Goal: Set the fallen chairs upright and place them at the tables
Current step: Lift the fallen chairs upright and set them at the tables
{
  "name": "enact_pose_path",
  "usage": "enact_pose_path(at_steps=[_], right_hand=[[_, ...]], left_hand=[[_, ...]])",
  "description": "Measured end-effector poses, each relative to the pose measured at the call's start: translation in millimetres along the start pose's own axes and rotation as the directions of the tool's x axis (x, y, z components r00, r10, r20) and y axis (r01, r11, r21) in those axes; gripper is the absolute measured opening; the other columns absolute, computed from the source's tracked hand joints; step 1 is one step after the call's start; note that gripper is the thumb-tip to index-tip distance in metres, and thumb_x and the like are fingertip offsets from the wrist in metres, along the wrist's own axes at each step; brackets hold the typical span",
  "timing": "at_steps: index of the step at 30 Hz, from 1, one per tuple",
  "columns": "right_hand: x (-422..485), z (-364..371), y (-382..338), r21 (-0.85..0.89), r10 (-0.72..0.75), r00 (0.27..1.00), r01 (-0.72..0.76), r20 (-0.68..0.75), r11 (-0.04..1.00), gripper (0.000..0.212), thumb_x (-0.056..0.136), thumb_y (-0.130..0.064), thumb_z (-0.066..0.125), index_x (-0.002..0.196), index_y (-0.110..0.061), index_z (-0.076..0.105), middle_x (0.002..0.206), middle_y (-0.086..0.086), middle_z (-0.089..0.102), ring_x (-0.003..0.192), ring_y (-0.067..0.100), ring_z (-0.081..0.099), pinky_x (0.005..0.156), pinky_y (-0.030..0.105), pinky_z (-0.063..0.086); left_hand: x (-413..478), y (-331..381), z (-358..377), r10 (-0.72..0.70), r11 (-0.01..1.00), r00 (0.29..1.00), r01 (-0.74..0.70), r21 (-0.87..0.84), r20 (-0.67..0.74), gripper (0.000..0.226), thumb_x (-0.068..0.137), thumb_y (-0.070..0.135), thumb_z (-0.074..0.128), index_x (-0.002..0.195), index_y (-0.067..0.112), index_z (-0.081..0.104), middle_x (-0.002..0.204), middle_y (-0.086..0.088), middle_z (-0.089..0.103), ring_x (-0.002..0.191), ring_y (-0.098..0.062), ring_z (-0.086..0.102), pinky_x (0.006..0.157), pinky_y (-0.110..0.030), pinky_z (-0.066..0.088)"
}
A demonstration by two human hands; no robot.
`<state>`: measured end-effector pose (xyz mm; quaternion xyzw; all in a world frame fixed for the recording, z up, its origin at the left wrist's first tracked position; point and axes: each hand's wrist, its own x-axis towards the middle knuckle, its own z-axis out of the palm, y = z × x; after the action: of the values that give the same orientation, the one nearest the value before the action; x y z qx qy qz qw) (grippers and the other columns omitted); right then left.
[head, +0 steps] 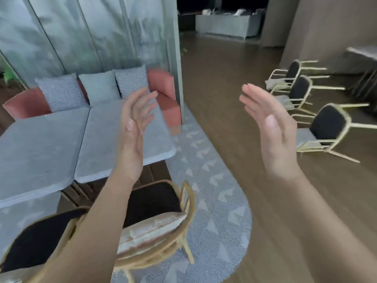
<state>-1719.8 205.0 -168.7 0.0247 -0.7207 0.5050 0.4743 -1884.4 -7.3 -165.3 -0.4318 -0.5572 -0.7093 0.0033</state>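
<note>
Three chairs with pale metal frames, black backs and grey seats lie tipped over on the wooden floor at the right: a near one (326, 127), a middle one (299, 92) and a far one (289, 75). Two upright rattan chairs, one (155, 217) at the bottom centre and another (40, 237) at the bottom left, stand at the grey tables (51, 148). My left hand (134, 123) is raised over the table, fingers apart, holding nothing. My right hand (269, 127) is raised and open beside the fallen chairs, touching none of them.
A pink bench (169, 107) with grey cushions runs behind the tables by a glass partition. A patterned grey rug (214, 201) lies under the tables. Another grey table (363, 56) stands at the far right. A grey counter (226, 25) sits at the back.
</note>
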Motion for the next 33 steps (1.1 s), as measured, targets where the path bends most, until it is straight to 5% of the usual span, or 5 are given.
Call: enact_pose_path(at_steps=[5,12,15,21,33], right_hand=[[-9,-109,-27,-0.146,-0.048,0.997,0.039,-0.058,0.989,0.082,0.102,-0.068,0.046,0.151,-0.002,0.050,0.156,0.014,0.054,0.143,0.030,0.055,0.119,0.060,0.041],[-27,-227,-50,-0.245,-0.057,0.980,0.009,-0.190,0.969,0.074,0.101,-0.068,0.049,0.151,-0.013,0.042,0.153,0.016,0.052,0.139,0.030,0.058,0.120,0.055,0.042],[-29,-267,-42,-0.278,-0.030,0.967,-0.042,-0.252,0.960,0.087,0.098,-0.070,0.051,0.154,-0.005,0.038,0.156,0.022,0.050,0.143,0.033,0.055,0.120,0.051,0.042],[0,-342,7,-0.371,-0.010,0.959,-0.099,-0.283,0.923,0.096,0.096,-0.073,0.051,0.158,-0.001,0.034,0.146,0.019,0.059,0.141,0.027,0.058,0.118,0.046,0.045],[126,-478,152,-0.464,-0.013,0.928,-0.173,-0.371,0.868,0.095,0.096,-0.075,0.049,0.158,-0.004,0.033,0.159,0.019,0.047,0.143,0.025,0.056,0.118,0.048,0.046]], left_hand=[[22,4,116,0.141,0.985,0.978,-0.122,-0.126,0.157,0.076,0.089,0.087,0.047,0.145,0.036,0.052,0.152,0.002,0.058,0.145,-0.026,0.051,0.118,-0.040,0.038],[44,-11,259,0.199,0.954,0.922,-0.104,-0.283,0.331,0.069,0.093,0.085,0.043,0.146,0.044,0.055,0.159,-0.004,0.054,0.149,-0.032,0.049,0.119,-0.043,0.039],[60,-27,310,0.233,0.935,0.903,-0.106,-0.338,0.361,0.071,0.093,0.085,0.044,0.148,0.042,0.055,0.158,-0.004,0.054,0.149,-0.032,0.050,0.119,-0.044,0.039],[104,-84,399,0.217,0.918,0.900,-0.056,-0.393,0.377,0.072,0.092,0.086,0.044,0.148,0.042,0.054,0.157,-0.004,0.056,0.149,-0.032,0.050,0.118,-0.043,0.040],[258,-214,574,0.243,0.881,0.849,0.009,-0.473,0.468,0.070,0.094,0.083,0.046,0.147,0.038,0.055,0.157,-0.005,0.055,0.148,-0.031,0.052,0.117,-0.042,0.042]])
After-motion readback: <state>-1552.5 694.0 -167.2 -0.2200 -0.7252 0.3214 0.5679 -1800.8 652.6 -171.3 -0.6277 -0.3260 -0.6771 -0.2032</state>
